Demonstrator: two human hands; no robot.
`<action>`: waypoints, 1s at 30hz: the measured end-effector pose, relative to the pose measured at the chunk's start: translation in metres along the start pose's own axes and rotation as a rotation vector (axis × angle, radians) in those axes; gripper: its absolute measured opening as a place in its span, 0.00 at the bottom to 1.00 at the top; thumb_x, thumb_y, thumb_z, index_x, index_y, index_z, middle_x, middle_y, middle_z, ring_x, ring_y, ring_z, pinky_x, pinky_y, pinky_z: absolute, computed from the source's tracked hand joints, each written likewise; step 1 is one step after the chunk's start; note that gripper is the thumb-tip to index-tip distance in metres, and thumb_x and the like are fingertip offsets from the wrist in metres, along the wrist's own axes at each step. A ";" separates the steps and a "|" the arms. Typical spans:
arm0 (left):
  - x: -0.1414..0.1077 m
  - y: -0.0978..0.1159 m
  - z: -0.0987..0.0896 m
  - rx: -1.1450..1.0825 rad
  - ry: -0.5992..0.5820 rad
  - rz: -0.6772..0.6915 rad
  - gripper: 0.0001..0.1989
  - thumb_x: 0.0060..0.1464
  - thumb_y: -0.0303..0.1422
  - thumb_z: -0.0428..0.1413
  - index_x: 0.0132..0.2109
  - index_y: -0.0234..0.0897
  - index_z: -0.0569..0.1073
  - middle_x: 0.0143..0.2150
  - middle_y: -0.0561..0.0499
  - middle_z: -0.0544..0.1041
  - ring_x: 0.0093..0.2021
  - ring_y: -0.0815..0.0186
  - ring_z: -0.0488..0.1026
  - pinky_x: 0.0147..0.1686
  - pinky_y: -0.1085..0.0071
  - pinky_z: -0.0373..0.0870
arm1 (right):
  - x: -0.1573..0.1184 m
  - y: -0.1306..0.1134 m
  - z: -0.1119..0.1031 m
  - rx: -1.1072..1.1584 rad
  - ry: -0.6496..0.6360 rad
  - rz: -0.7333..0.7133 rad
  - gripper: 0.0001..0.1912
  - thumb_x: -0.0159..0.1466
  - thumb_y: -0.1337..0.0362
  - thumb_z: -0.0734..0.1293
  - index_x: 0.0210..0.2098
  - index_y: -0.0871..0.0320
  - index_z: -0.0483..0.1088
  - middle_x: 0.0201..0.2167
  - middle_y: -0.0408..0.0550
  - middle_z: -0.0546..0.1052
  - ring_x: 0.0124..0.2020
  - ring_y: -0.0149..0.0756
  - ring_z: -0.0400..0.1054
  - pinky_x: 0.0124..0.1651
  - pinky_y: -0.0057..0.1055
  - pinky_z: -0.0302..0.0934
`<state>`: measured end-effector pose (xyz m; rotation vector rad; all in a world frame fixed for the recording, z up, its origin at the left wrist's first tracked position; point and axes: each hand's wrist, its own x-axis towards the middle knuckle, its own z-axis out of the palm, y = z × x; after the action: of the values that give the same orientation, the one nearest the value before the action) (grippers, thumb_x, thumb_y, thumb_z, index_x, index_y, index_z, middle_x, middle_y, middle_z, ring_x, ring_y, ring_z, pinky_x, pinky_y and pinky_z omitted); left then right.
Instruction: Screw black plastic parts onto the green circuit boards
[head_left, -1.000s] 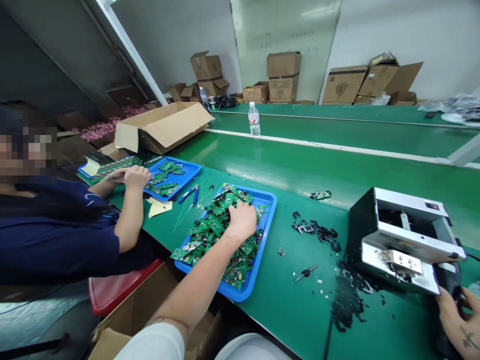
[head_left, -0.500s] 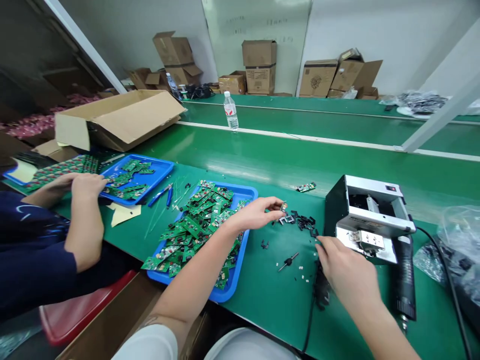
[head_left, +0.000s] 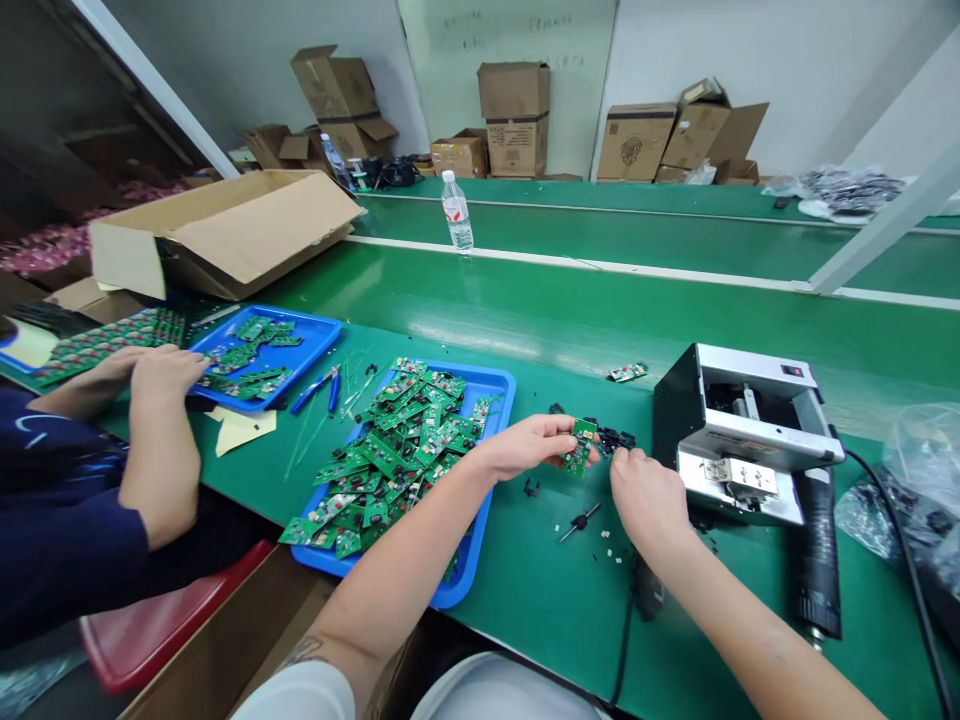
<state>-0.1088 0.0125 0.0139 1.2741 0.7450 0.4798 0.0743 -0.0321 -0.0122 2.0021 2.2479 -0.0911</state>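
My left hand (head_left: 536,445) pinches a small green circuit board (head_left: 580,447) by its edge, above the bench just right of the blue tray (head_left: 491,490). That tray is heaped with similar boards (head_left: 409,440). Close by on the right, my right hand (head_left: 649,495) has its fingers pressed together at the small black plastic parts (head_left: 616,440); whether anything is between the fingertips is hidden. Below the hands a short black-and-metal tool (head_left: 580,523) lies on the green mat, with tiny white bits around it. A lone board (head_left: 628,372) rests farther back.
A silver-and-black machine (head_left: 750,430) stands at right, with a black-handled tool (head_left: 819,560) and cable beside it. A co-worker's hands (head_left: 154,375) are over another blue tray (head_left: 319,345). Blue pliers (head_left: 319,390) lie between the trays. A water bottle (head_left: 457,212) stands behind.
The circuit board in my left hand has turned its broad face into view and moved slightly right and down. My right hand has moved left and up, from beside the machine to the black parts.
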 end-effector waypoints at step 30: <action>-0.006 -0.006 0.063 0.539 0.215 0.133 0.17 0.50 0.46 0.59 0.35 0.36 0.69 0.33 0.54 0.72 0.34 0.69 0.66 0.35 0.74 0.61 | -0.064 0.053 0.008 1.584 0.041 0.189 0.17 0.58 0.51 0.67 0.33 0.61 0.70 0.26 0.50 0.75 0.27 0.34 0.71 0.34 0.31 0.70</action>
<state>-0.0676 -0.0354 0.0161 1.8014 1.0164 0.5498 0.1348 -0.0895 -0.0092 2.5783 1.9963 -2.3969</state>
